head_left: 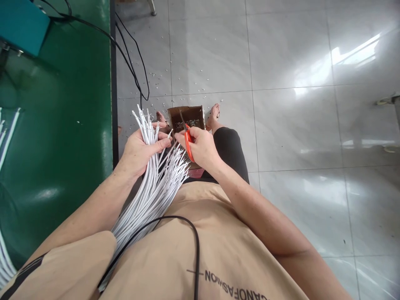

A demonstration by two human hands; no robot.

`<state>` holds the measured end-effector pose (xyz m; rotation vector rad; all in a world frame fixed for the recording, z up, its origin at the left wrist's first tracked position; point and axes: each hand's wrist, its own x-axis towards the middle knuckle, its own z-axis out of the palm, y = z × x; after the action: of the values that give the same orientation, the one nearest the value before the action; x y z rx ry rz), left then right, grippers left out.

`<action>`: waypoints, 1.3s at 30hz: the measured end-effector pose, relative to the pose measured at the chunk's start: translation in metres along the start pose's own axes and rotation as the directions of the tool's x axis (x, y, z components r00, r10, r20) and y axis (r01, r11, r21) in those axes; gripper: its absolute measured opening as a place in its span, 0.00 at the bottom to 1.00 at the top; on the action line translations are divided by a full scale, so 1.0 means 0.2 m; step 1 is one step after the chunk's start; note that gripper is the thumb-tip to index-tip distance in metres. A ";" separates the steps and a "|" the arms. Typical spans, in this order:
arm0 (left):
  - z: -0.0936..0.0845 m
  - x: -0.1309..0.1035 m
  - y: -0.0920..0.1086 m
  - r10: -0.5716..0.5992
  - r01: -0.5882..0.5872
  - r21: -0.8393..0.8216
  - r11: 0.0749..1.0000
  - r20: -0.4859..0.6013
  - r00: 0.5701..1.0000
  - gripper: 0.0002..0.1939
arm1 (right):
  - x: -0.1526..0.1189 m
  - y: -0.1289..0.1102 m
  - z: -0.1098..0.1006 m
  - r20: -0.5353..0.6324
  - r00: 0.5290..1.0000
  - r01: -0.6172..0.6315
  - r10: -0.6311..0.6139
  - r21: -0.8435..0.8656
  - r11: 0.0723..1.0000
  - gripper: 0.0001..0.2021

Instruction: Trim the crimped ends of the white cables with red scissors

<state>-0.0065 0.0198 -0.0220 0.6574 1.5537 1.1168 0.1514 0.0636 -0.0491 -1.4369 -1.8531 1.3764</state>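
Note:
A long bundle of white wires lies across my lap, its stripped or frayed ends pointing up and to the right. My left hand is wrapped round the upper part of one group of these wires, and its thumb and fingertips pinch a single wire end. Red-handled scissors are held in my right hand, with the blades pointing up over the box. The right fingertips are close to the left thumb, beside the wire ends. Whether they also touch a wire is hard to tell.
Between my feet stands an open cardboard box with small scraps inside. Scraps are scattered on the grey tiled floor. At left is a green table with a teal machine, more white wires and black cables hanging over its edge.

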 end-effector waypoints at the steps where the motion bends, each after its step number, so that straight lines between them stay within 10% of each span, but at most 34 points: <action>1: 0.00 0.00 0.00 0.002 -0.002 0.003 1.000 -0.002 1.000 0.23 | 0.00 0.01 0.00 -0.001 1.000 0.020 -0.020 -0.137 0.990 0.13; 7: 0.00 0.00 -0.01 0.050 -0.049 0.053 0.997 -0.026 0.998 0.26 | -0.02 0.01 -0.01 0.108 0.992 0.106 -0.061 -0.482 0.870 0.13; 24: 0.00 0.00 -0.03 0.115 -0.104 0.193 0.976 -0.045 0.992 0.24 | -0.04 -0.03 -0.01 0.131 0.990 0.113 -0.048 -0.550 0.827 0.15; 31: 0.00 0.00 -0.03 0.089 -0.088 0.137 0.987 -0.003 0.996 0.24 | -0.02 0.00 -0.02 0.030 0.999 0.015 -0.013 -0.070 0.997 0.12; 35: -0.01 0.00 -0.03 0.095 -0.094 0.180 0.979 -0.001 0.995 0.27 | 0.01 -0.04 -0.03 0.057 0.998 -0.042 0.022 0.382 0.923 0.13; 39: -0.02 0.00 -0.04 0.102 -0.101 0.253 0.962 0.008 0.995 0.26 | 0.01 -0.06 0.00 0.050 0.994 -0.105 0.093 0.436 0.894 0.10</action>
<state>-0.0091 0.0157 -0.0291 0.9153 1.6987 1.0032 0.1458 0.0662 -0.0394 -1.2901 -1.3733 1.7359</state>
